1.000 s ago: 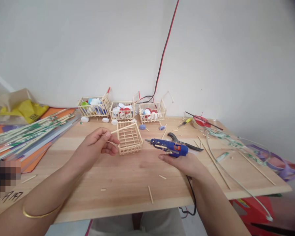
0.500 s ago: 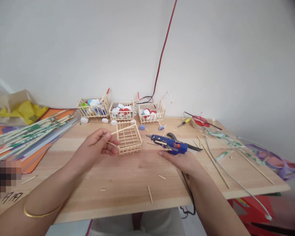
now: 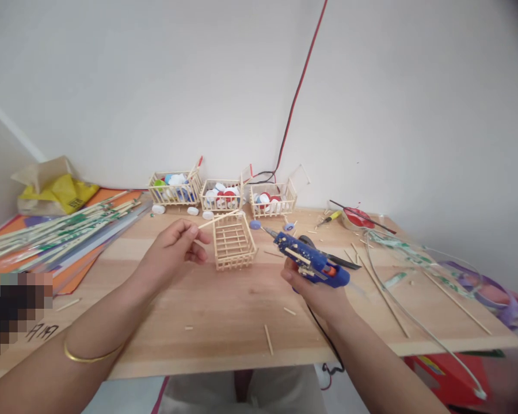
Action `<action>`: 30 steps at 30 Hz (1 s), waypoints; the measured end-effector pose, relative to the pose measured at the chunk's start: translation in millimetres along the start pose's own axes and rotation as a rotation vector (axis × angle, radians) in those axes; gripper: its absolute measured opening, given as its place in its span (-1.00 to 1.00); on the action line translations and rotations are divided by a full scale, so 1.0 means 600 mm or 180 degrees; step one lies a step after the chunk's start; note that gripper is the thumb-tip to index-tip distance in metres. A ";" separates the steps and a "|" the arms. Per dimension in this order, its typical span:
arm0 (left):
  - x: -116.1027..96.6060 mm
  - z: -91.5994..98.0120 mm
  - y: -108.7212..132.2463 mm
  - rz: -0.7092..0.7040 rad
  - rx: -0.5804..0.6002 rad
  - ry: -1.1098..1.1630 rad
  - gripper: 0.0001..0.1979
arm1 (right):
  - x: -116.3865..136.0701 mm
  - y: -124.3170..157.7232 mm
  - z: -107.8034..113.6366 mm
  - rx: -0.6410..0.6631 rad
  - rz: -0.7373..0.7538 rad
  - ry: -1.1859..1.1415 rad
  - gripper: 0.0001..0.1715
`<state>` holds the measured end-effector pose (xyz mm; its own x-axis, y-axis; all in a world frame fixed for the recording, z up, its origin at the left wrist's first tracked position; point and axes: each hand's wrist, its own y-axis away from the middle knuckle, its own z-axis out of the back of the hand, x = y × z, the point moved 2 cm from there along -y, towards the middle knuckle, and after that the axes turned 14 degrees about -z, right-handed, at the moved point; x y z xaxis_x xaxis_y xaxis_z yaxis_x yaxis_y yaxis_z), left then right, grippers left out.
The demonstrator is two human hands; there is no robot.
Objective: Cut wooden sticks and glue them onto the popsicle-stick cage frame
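Note:
Between thumb and fingers, my left hand (image 3: pixel 179 247) pinches a thin wooden stick (image 3: pixel 218 219), whose far end reaches over the back of a small stick basket (image 3: pixel 233 241). That basket is built of crossed sticks and stands on the table. My right hand (image 3: pixel 315 290) is wrapped round a blue glue gun (image 3: pixel 313 260), its nozzle pointing left and up toward the basket, apart from it. Behind the basket lie two blue bottle caps (image 3: pixel 255 225), one with a stick attached.
Three stick carts (image 3: pixel 175 188) with bottle caps line the wall. Bundled sticks (image 3: pixel 64 227) and a yellow bag (image 3: pixel 63 192) lie left. On the right are a yellow-handled cutter (image 3: pixel 333 217), a red bowl (image 3: pixel 357 218), a pale cable (image 3: pixel 397 310) and loose sticks (image 3: pixel 382 296).
The glue gun has moved right and slightly down, its nozzle now tilted more upward. My left hand still holds the stick near the basket. The whole view has shifted a little.

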<state>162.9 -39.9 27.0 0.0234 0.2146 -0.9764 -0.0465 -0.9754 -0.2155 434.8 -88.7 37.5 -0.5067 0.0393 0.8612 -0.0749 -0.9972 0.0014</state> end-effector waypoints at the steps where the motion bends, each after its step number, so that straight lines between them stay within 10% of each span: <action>1: 0.000 0.002 -0.001 -0.0055 -0.0042 -0.0041 -0.71 | 0.005 0.007 -0.005 0.0089 -0.0077 0.0087 -0.64; 13: -0.005 0.009 0.001 -0.0324 -0.0112 -0.0197 -0.73 | 0.047 0.020 -0.087 0.0602 -0.0198 0.0244 -0.68; 30: -0.008 0.009 0.004 -0.0279 -0.0096 -0.0258 -0.73 | 0.038 0.013 -0.096 0.0638 -0.0321 0.0233 -0.71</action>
<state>157.3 -43.2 30.9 -0.0547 0.3013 -0.9519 -0.0176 -0.9535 -0.3008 373.1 -91.9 27.6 -0.5666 0.1365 0.8126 0.0401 -0.9805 0.1926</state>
